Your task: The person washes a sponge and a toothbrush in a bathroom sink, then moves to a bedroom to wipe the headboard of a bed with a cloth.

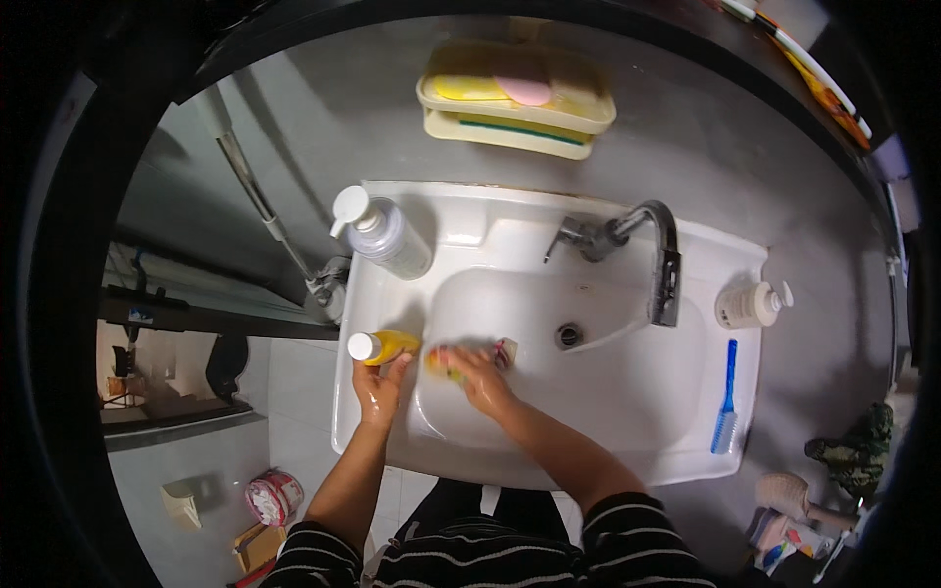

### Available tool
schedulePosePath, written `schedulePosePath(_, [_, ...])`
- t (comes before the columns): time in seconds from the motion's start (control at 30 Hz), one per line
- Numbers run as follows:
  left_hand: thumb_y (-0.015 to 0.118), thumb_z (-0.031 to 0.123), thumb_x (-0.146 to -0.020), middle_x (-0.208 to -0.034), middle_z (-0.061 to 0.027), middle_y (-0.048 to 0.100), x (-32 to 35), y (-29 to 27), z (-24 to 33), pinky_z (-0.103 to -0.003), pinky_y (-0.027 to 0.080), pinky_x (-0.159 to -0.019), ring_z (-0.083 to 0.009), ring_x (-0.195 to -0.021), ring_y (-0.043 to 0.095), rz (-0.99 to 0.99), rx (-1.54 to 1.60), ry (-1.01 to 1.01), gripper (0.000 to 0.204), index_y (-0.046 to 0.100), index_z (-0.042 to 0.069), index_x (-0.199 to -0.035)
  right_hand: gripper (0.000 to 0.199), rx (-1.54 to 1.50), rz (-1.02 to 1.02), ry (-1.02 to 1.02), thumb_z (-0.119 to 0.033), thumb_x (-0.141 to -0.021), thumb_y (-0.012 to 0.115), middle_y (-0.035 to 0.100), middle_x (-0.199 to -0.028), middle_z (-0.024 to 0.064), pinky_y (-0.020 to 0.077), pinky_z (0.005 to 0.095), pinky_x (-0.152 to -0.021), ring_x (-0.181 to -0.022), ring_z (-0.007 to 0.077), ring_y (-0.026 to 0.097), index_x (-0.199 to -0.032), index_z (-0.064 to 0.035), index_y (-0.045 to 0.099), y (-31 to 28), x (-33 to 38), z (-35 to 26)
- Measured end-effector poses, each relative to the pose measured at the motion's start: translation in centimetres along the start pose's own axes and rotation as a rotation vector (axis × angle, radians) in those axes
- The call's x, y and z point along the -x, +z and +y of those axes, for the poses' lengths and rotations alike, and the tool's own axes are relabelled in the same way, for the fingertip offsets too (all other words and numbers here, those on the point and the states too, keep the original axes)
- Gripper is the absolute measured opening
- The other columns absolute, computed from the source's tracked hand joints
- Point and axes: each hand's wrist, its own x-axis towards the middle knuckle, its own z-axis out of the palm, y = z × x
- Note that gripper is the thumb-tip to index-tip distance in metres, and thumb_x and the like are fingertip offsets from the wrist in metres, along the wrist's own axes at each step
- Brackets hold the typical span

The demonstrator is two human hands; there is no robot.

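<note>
My left hand [375, 394], wet, is closed around a small yellow bottle [397, 346] with a white cap, over the left rim of the white sink [438, 447]. Just right of it is my right hand [482, 380], its fingers smeared by motion. They are bent over a small yellow, red and green thing [440, 363] whose kind I cannot make out. Beyond those fingers, a small red and white thing [505, 354] shows in the basin, partly covered by the hand.
A chrome tap [665, 279] arches above the drain [569, 336]. A clear pump bottle [397, 243] stands at the back left corner. On the right rim are a cream pump bottle [747, 306] and a blue brush [726, 402]. A wall-mounted soap holder [515, 120] hangs behind.
</note>
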Motion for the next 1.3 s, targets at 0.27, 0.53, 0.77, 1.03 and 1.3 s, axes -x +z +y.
schedulePosePath(0.27, [0.075, 0.002, -0.077, -0.108, -0.0118, 0.062, 0.9, 2.1, 0.8, -0.032, 0.048, -0.089, -0.0202, -0.099, 0.061, -0.083, 0.112, -0.062, 0.043, 0.052, -0.003, -0.113, 0.053, -0.160, 0.408, 0.228, 0.007, -0.076, 0.056, 0.059, -0.119, 0.0112, 0.0470, 0.0339, -0.088, -0.103, 0.0268, 0.056, -0.126, -0.0084, 0.053, -12.9, 7.0, 6.5])
schedulePosePath(0.53, [0.076, 0.003, -0.076, -0.106, -0.0107, 0.063, 2.0, 1.7, 2.6, -0.031, 0.046, -0.090, -0.0191, -0.098, 0.060, -0.071, -0.037, -0.028, 0.043, 0.053, -0.003, -0.112, 0.050, -0.123, 0.285, 0.264, 0.002, -0.077, 0.059, 0.058, -0.120, 0.0124, 0.0422, 0.0349, -0.096, -0.110, 0.0267, 0.055, -0.125, -0.0095, 0.054, -8.0, 3.1, 7.4])
schedulePosePath(0.77, [0.076, 0.003, -0.075, -0.102, -0.0098, 0.064, 2.0, -3.2, 4.3, -0.031, 0.046, -0.088, -0.0185, -0.095, 0.061, 0.088, -0.090, 0.105, 0.039, 0.057, -0.002, -0.108, 0.047, 0.086, 0.223, -0.165, -0.002, -0.077, 0.057, 0.055, -0.124, 0.0037, 0.0382, 0.0425, -0.091, -0.111, 0.0268, 0.049, -0.121, -0.0165, 0.058, -1.4, -11.0, -4.5])
schedulePosePath(1.03, [0.075, 0.003, -0.076, -0.103, -0.0106, 0.063, 2.8, -6.3, 4.3, -0.032, 0.047, -0.087, -0.0194, -0.096, 0.061, 0.112, -0.008, 0.059, 0.040, 0.055, -0.002, -0.110, 0.045, 0.092, -0.243, -0.433, -0.001, -0.076, 0.055, 0.053, -0.129, -0.0078, 0.0403, 0.0396, -0.086, -0.110, 0.0210, 0.047, -0.111, -0.0271, 0.066, 2.6, 1.2, -7.1])
schedulePosePath(1.3, [0.076, 0.005, -0.076, -0.101, -0.0091, 0.062, 2.4, -6.9, 5.3, -0.031, 0.045, -0.088, -0.0186, -0.094, 0.060, 0.077, -0.001, 0.050, 0.038, 0.055, -0.001, -0.108, 0.044, -0.122, 0.218, -0.138, 0.006, -0.078, 0.051, 0.058, -0.122, 0.0102, 0.0418, 0.0406, -0.090, -0.105, 0.0337, 0.051, -0.117, -0.0101, 0.059, -1.2, -8.2, -6.4])
